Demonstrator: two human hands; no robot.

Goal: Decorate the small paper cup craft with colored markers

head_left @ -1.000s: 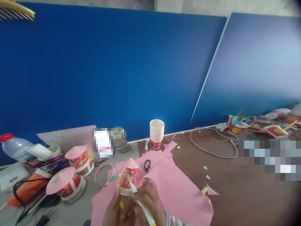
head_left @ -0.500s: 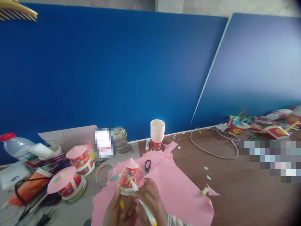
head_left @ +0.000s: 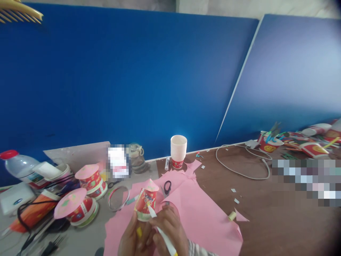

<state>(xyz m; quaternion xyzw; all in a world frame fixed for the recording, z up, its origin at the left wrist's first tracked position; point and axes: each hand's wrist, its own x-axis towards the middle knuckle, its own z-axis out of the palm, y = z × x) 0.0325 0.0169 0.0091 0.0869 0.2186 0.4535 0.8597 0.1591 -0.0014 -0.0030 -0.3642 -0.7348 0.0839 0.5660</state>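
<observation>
Right hand [head_left: 169, 227] curled snugly around a white marker [head_left: 166, 239], you've got its tip at the red cup [head_left: 146, 201]; your left hand [head_left: 132, 234], fingers closed near the rim, holds that cup upside down, pink cone [head_left: 151, 186] on top, over pink paper [head_left: 205, 217]. Scissors [head_left: 170, 184] lie just beyond.

I saw a sleeve [head_left: 198, 249] on the person's right arm, its cloth banded in whitish and grey-brown stripes, ending around the wrist. The right hand [head_left: 169, 227] was bare beyond it, and the left hand [head_left: 134, 236] was bare too. The sleeve's weave looked too blurred to make out.
</observation>
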